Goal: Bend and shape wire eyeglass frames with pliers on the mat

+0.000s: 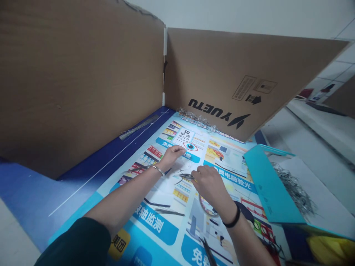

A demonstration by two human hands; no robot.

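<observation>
My right hand (pixel 208 181) is closed round a pair of pliers (pixel 186 176), whose metal jaws point left over the printed poster sheet (pixel 169 236). Close by, my left hand (pixel 172 157) is pinched, thumb against fingers, above the eye-chart picture; what it holds, if anything, is too fine to make out. Thin dark wire-like pieces lie just below the plier jaws. More dark thin strips (pixel 169 212) rest on the poster nearer to me. A dark slender tool (pixel 208 251) lies at the bottom edge, partly cut off.
Tall cardboard panels stand at the left (pixel 83 81) and back (pixel 210 74). Small clear bits (pixel 196 119) line the back panel's foot; thin strips (pixel 138 127) lie by the left one. At right, a turquoise box (pixel 273 184) holds tangled grey wire-like pieces (pixel 294 188), near yellow material (pixel 330 249).
</observation>
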